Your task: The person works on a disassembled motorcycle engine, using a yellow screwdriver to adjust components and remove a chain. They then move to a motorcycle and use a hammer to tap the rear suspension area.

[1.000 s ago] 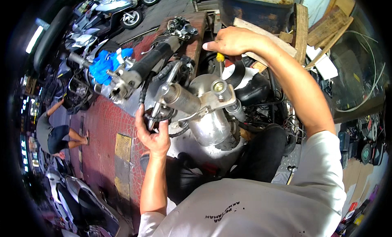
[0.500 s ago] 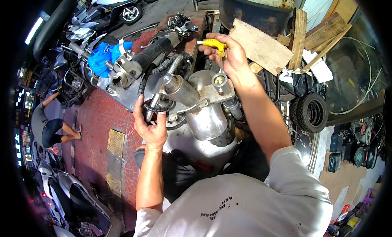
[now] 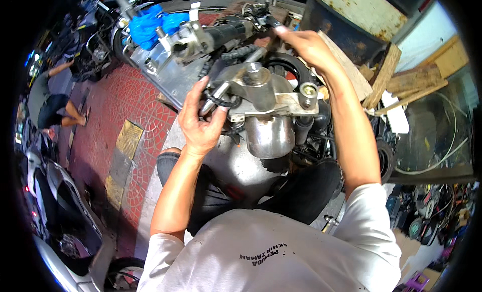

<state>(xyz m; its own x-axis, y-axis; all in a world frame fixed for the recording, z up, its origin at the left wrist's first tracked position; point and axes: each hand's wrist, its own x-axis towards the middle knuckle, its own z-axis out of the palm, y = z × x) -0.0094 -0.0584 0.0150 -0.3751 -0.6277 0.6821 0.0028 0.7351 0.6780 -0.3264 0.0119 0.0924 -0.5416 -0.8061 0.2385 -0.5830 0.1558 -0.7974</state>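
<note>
My left hand (image 3: pixel 201 123) grips a short, shiny metal bar (image 3: pixel 215 98), fingers and thumb on opposite sides, with a black cable looped around it. The bar adjoins a motorcycle's metal clamp plate (image 3: pixel 296 105), which carries an upright metal cylinder (image 3: pixel 258 86) and a round socket (image 3: pixel 308 92) at its right end. Under the plate hangs a rounded, shiny metal housing (image 3: pixel 270 136). My right hand (image 3: pixel 309 48) reaches out beyond the plate. Its fingertips are close to a black lever-like part (image 3: pixel 272 21), and the hand's far side is hidden. The yellow-handled tool is out of sight.
A blue plastic bag (image 3: pixel 150 28) lies by metal fork parts at the far left. Wood boards (image 3: pixel 384 78) lean beside a rusty drum (image 3: pixel 346 28) at right. A person (image 3: pixel 47 98) works at left, near parked motorbikes (image 3: pixel 65 211). Tools and parts cover the floor at right.
My right hand has left the socket and moved up and away, and the yellow-handled tool no longer shows in it. My left hand keeps its hold. The head view has shifted.
</note>
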